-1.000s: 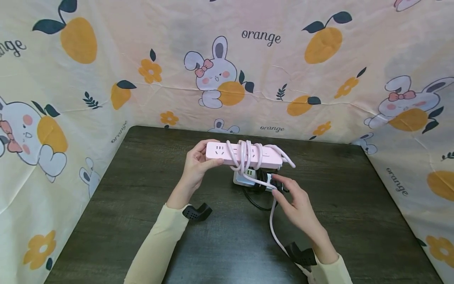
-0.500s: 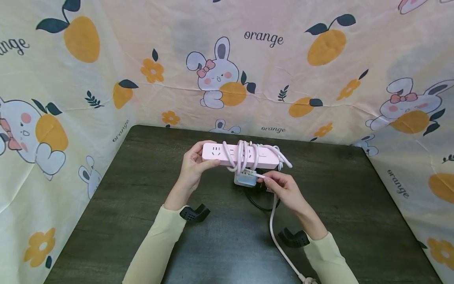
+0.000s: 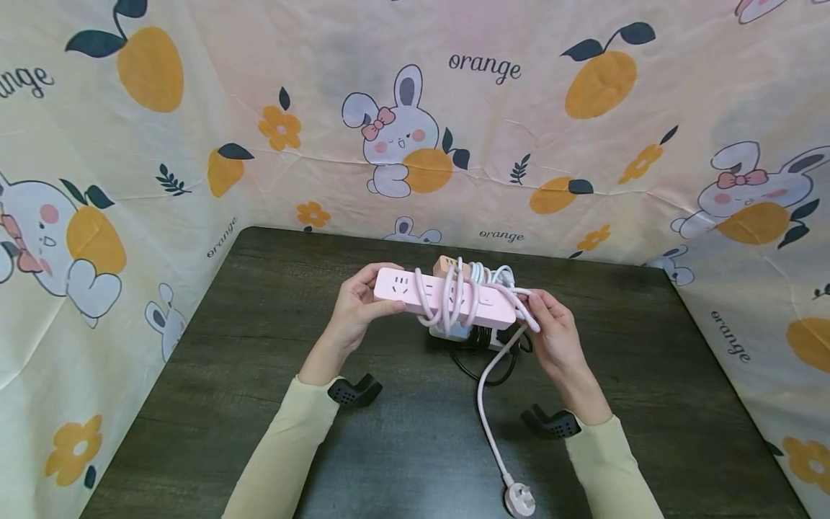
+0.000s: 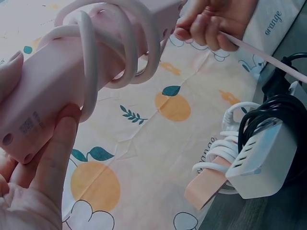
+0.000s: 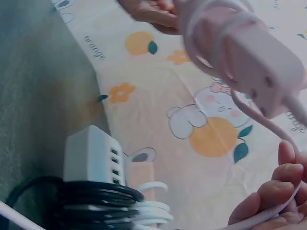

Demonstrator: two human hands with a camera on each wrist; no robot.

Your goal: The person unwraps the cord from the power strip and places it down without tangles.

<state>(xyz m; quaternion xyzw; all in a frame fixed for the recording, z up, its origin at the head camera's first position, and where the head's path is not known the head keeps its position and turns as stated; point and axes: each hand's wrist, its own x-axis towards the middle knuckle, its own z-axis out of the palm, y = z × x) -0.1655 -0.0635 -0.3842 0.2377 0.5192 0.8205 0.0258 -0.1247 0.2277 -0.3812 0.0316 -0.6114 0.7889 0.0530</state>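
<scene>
My left hand grips the left end of a pink power strip, thumb in front. The strip is held up off the table, its right end slightly lower. Its pale pink cord is looped several times round the middle. At the strip's right end my right hand holds the cord, with fingers curled round it in the right wrist view. From there the loose length of cord runs down toward the near edge of the table and ends in a round plug.
Behind and below the strip stand a white power strip wrapped in black cord and an orange one wrapped in white cord. The dark wooden table meets a printed cloth at the back and sides.
The right hand first reached for the cord, then pinched it under the strip, and now holds it at the strip's right end. The plug has come into full view. The strip's right end has dipped.
</scene>
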